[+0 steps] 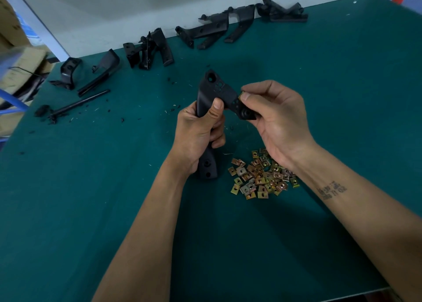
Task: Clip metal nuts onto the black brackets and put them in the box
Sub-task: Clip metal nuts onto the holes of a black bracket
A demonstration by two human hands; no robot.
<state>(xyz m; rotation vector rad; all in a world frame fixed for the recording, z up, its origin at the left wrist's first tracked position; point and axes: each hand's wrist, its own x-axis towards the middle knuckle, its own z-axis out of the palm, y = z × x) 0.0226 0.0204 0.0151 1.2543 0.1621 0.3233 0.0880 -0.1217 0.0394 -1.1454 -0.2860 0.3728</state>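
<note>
mid-clipping: left hand (198,128) wrapped round long black plastic bracket (213,96); right hand (274,116) pinching small brass-coloured metal nut (242,94) at its edge. needs pushing home.

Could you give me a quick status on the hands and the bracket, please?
Left hand grips bracket. Right hand pinches nut at its edge. Nut pile below; nothing in the way.

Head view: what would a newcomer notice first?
Centre frame, the left hand grips a black bracket upright while the right hand pinches its arm. Just below lies a heap of brassy metal nuts on the green table. More brackets line the far edge.
</note>
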